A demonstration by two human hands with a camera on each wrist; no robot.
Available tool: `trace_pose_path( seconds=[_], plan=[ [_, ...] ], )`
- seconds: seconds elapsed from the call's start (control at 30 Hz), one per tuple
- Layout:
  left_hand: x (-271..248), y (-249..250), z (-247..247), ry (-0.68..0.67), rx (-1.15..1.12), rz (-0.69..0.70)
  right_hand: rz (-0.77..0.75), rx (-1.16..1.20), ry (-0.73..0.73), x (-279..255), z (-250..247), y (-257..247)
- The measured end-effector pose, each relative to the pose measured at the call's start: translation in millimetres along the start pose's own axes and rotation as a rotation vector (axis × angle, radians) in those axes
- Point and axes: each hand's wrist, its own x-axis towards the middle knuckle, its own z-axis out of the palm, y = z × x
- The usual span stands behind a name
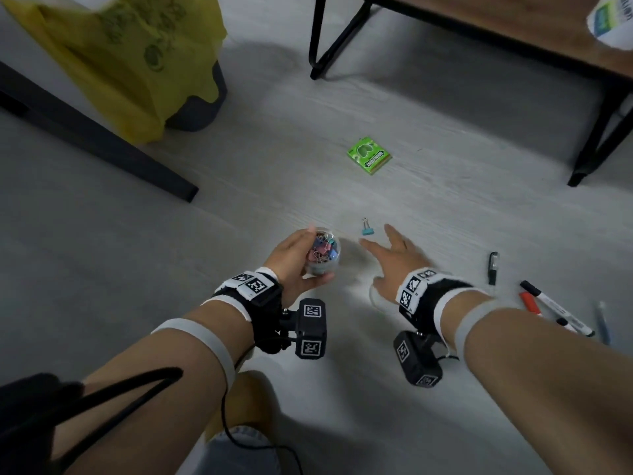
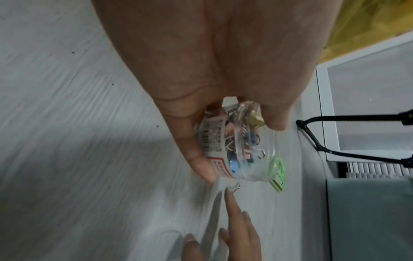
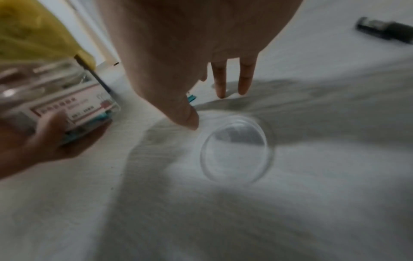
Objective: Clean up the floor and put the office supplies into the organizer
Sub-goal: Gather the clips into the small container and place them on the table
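Observation:
My left hand (image 1: 295,260) grips a clear round jar (image 1: 323,252) filled with coloured binder clips, its mouth open; the jar (image 2: 241,150) shows a white label in the left wrist view. One blue binder clip (image 1: 367,228) lies on the grey floor just ahead of my right hand (image 1: 394,260), whose fingers are spread and straight, holding nothing. The jar's clear lid (image 3: 236,150) lies on the floor under my right palm. A green sticky-note pad (image 1: 369,156) lies farther ahead. Markers (image 1: 555,308) and a small black item (image 1: 493,267) lie to the right.
A dark bin lined with a yellow bag (image 1: 137,63) stands at the upper left beside a black bar (image 1: 92,132). A wooden table on black legs (image 1: 513,32) fills the upper right. My knee (image 1: 239,440) is at the bottom.

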Motion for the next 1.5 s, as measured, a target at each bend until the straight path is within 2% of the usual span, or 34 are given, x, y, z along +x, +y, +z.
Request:
trace_pose_path(
  seconds=[0.2, 0.37, 0.5, 0.63, 0.7, 0.8, 0.87, 0.97, 1.03, 1.07, 1.13, 1.17, 1.23, 1.3, 1.33, 1.4, 1.47, 1.5],
  plan=[
    [1.3, -0.1, -14.5, -0.016, -0.176, -0.090, -0.002, -0.289, -0.101, 28.2, -16.3, -21.9],
    [-2.8, -1.9, -24.4, -0.067, -0.140, -0.087, -0.125, -0.331, 0.107, 27.0, -3.3, -18.4],
    [-6.2, -4.6, -26.6, -0.090, -0.128, -0.084, -0.096, -0.272, 0.109, 16.1, 6.3, -10.3],
    [-10.1, -7.9, -24.4, -0.124, -0.099, -0.098, 0.015, -0.118, 0.079, 7.7, 7.6, -6.9],
    [-10.6, -10.0, -23.4, -0.128, -0.086, -0.106, 0.006, 0.048, 0.174, 5.9, 5.6, -11.4],
    [-10.0, -11.2, -18.8, -0.106, -0.073, -0.106, -0.129, 0.459, 0.389, -0.8, -2.9, -30.2],
    [-8.0, -11.3, -14.1, -0.082, -0.074, -0.106, -0.234, 0.678, 0.410, -9.4, -10.5, -45.8],
    [-4.0, -9.1, -5.0, -0.069, -0.089, -0.119, -0.352, 0.766, 0.365, -19.5, -14.5, -58.1],
    [-1.8, -6.9, 0.7, -0.069, -0.104, -0.125, -0.381, 0.740, 0.376, -19.4, -11.1, -54.1],
    [-1.2, -6.4, 3.5, -0.063, -0.109, -0.126, -0.355, 0.731, 0.432, -18.6, -8.9, -47.9],
    [-0.4, -5.8, 7.4, -0.050, -0.136, -0.128, -0.219, 0.696, 0.562, -18.2, -6.8, -29.5],
    [0.5, -5.7, 8.0, -0.047, -0.157, -0.130, -0.139, 0.621, 0.562, -19.1, -4.7, -18.3],
    [2.3, -5.2, 9.4, -0.056, -0.189, -0.136, -0.048, 0.225, 0.345, -23.6, 6.4, -0.3],
    [4.1, -5.4, 11.1, -0.066, -0.202, -0.146, -0.073, -0.126, 0.108, -29.4, 22.5, 6.9],
    [4.6, -5.3, 11.9, -0.066, -0.204, -0.151, -0.093, -0.189, 0.049, -31.3, 29.7, 6.4],
    [4.8, -4.7, 13.2, -0.061, -0.203, -0.152, -0.112, -0.213, 0.024, -31.8, 37.3, 6.1],
    [5.2, -3.4, 14.2, -0.050, -0.201, -0.151, -0.130, -0.137, 0.069, -31.1, 32.4, 7.2],
    [4.6, -2.3, 15.6, -0.046, -0.197, -0.148, -0.124, -0.018, 0.136, -31.8, 25.2, 8.0]
  ],
)
